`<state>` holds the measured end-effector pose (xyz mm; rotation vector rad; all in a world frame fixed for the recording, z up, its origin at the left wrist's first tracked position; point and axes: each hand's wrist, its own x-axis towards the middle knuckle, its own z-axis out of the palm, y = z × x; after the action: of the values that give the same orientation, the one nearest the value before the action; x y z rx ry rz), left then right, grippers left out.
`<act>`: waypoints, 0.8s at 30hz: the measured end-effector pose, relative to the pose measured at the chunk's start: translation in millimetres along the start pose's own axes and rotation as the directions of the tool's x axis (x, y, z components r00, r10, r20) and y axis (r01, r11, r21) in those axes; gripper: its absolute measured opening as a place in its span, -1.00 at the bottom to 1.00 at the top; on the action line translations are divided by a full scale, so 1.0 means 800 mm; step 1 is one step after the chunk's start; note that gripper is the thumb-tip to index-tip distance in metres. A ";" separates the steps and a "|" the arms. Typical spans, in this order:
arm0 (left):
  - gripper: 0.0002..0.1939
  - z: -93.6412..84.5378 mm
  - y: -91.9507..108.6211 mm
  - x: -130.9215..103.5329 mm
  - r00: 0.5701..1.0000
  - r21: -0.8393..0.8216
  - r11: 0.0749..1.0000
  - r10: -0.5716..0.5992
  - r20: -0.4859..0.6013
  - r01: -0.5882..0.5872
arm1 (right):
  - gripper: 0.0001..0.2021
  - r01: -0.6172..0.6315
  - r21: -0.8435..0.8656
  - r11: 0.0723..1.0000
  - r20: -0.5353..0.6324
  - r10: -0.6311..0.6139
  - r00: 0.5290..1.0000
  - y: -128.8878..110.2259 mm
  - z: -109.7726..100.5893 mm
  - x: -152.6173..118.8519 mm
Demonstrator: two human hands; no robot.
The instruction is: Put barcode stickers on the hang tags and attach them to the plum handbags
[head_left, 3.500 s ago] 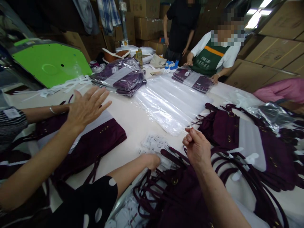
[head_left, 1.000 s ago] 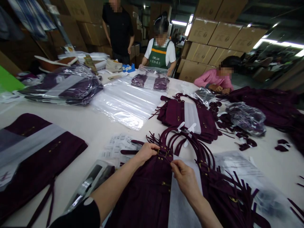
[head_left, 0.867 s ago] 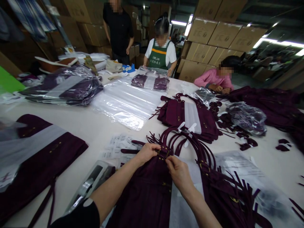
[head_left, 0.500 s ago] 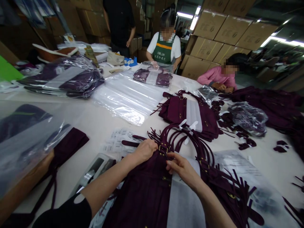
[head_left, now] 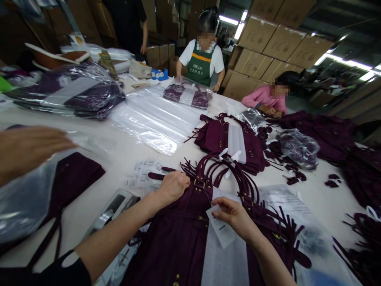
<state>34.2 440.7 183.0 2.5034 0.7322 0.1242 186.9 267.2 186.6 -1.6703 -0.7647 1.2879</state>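
Observation:
A dark purple handbag lies before me with a white paper band around it. My left hand is closed at the bag's top edge, beside the gold buckle at the foot of a handle; what its fingers grip is hidden. My right hand pinches a white hang tag over the paper band. A thin string runs from the tag up toward the buckle. The handles stand in loops with white wraps on them.
A co-worker's blurred hand handles clear plastic over another purple bag at left. Printed labels lie near my left hand. Beyond are clear plastic bags, stacked purple bags and a wrapped pile. Two people work across the table.
My right hand has moved down and away from the buckle, and the white tag now shows in it. My left hand stays by the buckle. The co-worker's hand at left has risen over the plastic.

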 end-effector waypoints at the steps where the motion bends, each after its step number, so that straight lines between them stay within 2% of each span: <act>1: -0.81 -0.001 0.001 -0.001 1.000 -0.034 0.999 0.001 -0.008 -0.001 | -0.74 0.015 0.013 1.000 -0.008 -0.015 1.000 0.002 0.003 0.001; 7: -0.86 0.009 0.018 -0.009 1.000 -0.354 0.935 0.028 0.006 -0.024 | -0.78 0.057 0.038 0.998 -0.043 -0.055 0.998 0.022 0.024 0.011; 10: -0.87 0.027 0.028 -0.012 0.999 -0.501 0.865 -0.026 0.039 0.042 | -0.77 0.099 0.005 0.995 -0.104 -0.098 0.990 0.031 0.033 0.018; 12: -0.89 0.041 0.032 -0.013 0.994 -0.573 0.813 -0.081 0.067 0.105 | -0.77 0.160 -0.068 0.985 -0.152 -0.169 0.974 0.035 0.037 0.023; 15: -0.90 0.057 0.034 -0.014 0.983 -0.658 0.730 -0.149 0.108 0.183 | -0.79 0.244 -0.231 0.942 -0.211 -0.294 0.932 0.040 0.043 0.029; 19: -0.91 0.064 0.037 -0.012 0.962 -0.757 0.599 -0.224 0.154 0.261 | -0.78 0.267 -0.402 0.876 -0.278 -0.394 0.876 0.046 0.051 0.033; 22: -0.90 0.062 0.039 -0.011 0.942 -0.807 0.507 -0.290 0.171 0.303 | -0.80 0.315 -0.490 0.813 -0.313 -0.502 0.806 0.051 0.057 0.034; 24: -0.89 0.061 0.040 -0.011 0.929 -0.829 0.461 -0.329 0.172 0.317 | -0.81 0.373 -0.550 0.747 -0.287 -0.588 0.756 0.054 0.058 0.035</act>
<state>53.3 390.9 157.6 1.3760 0.8656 0.2838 148.2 285.0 131.8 -1.8543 -1.1907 0.3185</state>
